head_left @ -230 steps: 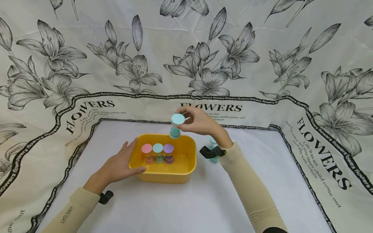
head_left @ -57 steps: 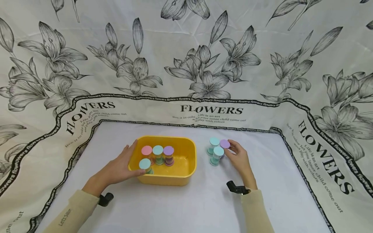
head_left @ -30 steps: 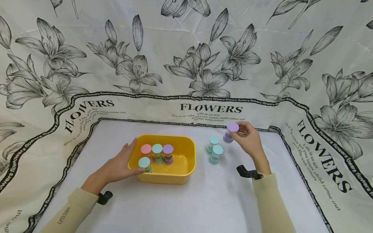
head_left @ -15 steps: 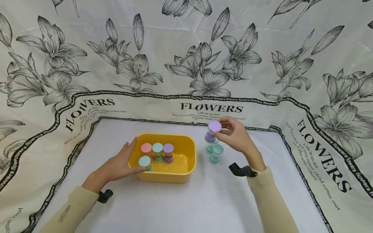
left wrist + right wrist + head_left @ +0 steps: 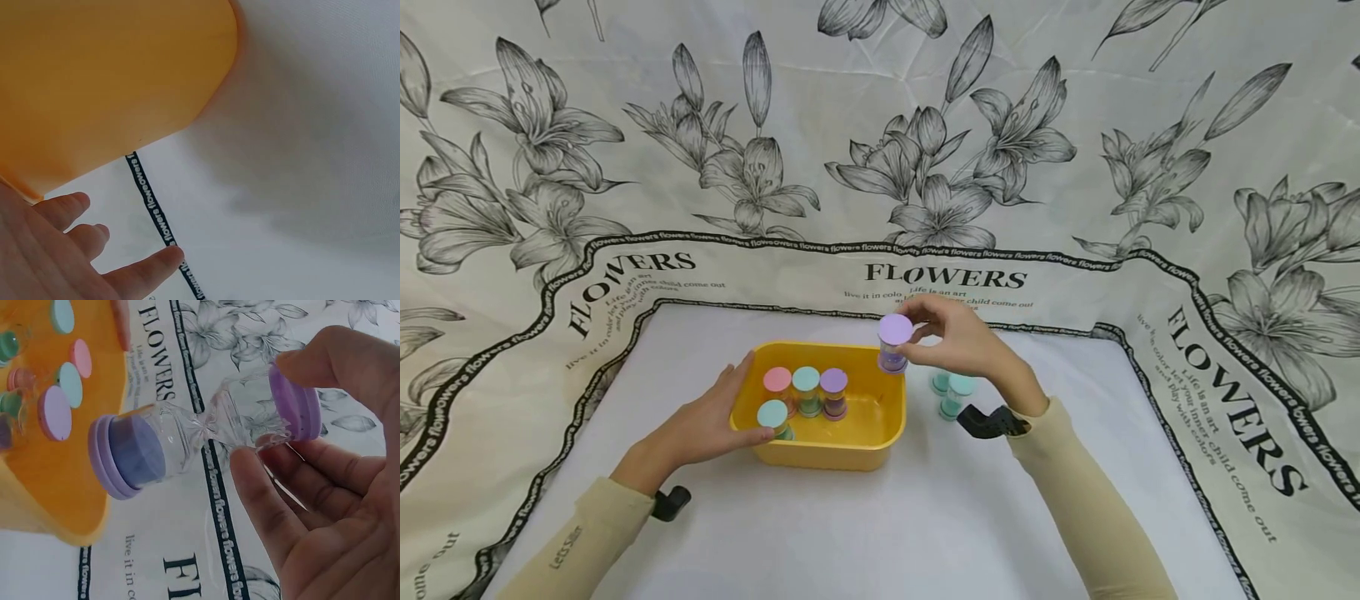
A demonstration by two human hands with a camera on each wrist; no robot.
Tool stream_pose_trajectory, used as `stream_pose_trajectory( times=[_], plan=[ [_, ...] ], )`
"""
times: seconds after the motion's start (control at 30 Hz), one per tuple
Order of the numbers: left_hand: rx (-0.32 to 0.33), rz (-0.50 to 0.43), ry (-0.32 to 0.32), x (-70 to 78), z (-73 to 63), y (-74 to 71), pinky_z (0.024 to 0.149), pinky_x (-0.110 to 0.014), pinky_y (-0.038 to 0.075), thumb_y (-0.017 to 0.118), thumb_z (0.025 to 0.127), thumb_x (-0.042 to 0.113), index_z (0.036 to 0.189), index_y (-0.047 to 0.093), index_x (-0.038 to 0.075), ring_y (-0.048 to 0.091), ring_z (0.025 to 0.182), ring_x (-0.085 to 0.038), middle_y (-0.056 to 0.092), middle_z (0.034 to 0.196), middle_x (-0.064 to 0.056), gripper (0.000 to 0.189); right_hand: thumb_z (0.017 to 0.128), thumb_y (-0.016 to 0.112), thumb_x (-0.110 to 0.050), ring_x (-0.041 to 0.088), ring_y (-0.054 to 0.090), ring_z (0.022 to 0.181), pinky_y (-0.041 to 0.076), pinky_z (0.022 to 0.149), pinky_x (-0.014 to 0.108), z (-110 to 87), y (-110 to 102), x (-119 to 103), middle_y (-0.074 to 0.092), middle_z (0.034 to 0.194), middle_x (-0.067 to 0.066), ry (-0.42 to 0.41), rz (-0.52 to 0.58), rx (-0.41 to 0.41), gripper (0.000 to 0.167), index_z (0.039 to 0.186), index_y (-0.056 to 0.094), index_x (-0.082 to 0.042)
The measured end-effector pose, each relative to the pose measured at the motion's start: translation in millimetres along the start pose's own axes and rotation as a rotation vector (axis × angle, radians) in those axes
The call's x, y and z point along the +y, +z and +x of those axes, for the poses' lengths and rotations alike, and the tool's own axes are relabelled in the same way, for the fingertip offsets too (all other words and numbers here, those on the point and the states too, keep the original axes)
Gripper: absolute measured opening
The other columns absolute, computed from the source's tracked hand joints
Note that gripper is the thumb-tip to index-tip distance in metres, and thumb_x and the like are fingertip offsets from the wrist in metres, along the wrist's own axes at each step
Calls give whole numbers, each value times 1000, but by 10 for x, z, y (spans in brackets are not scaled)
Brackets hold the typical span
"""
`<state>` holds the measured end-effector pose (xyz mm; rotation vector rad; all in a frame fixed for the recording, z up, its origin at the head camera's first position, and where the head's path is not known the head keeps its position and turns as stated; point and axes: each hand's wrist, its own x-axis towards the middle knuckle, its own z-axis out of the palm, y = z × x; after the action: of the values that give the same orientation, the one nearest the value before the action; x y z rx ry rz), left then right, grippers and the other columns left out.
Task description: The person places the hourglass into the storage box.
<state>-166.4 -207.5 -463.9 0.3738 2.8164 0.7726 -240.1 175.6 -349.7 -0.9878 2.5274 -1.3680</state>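
Note:
My right hand [image 5: 958,337] pinches a purple-capped hourglass [image 5: 893,343] by its upper end, over the right rim of the yellow bin. Seen from the right wrist, purple sand [image 5: 139,450] fills its lower bulb. The yellow bin [image 5: 827,457] holds a pink hourglass [image 5: 777,381], a mint hourglass [image 5: 806,380] and a purple hourglass [image 5: 833,382] in a row. Another mint hourglass [image 5: 772,414] stands in its front left corner. My left hand [image 5: 700,429] rests against the bin's left side, fingers extended and thumb over the front rim.
Two mint hourglasses stand on the white table right of the bin, the nearer hourglass [image 5: 953,396] partly behind my right wrist. A flower-printed cloth [image 5: 940,167] rises behind the table.
My right hand has picked the purple hourglass off the table by the mint pair, lifted it and carried it left to the bin. Earlier, a mint hourglass went into the bin's front left corner.

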Motion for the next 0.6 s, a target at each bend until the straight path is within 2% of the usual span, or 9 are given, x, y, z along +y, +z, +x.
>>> stream_pose_trajectory(
  times=[0.27,0.43,0.6],
  plan=[
    [1,-3,-7,-6,-9,-7,106,-78,37,69,84,70,167,-2,20,14,158,-46,16,172,-16,121,85,78,-9,26,69,111,61,93,31,301,235,-87,67,121,12,-12,51,-225,42,124,63,-2],
    [-1,5,-2,-12,1,-10,105,-78,38,69,83,70,167,-2,21,14,158,-46,17,172,-16,121,85,75,-9,24,70,109,60,93,29,449,391,-92,66,119,11,-4,58,-330,38,121,63,-4],
    [-1,3,4,-14,4,-12,104,-78,39,69,83,71,167,-2,22,13,158,-46,17,172,-15,120,85,76,-12,20,71,106,60,91,26,536,543,-78,68,117,9,5,14,-418,37,119,63,-6]
  ],
)
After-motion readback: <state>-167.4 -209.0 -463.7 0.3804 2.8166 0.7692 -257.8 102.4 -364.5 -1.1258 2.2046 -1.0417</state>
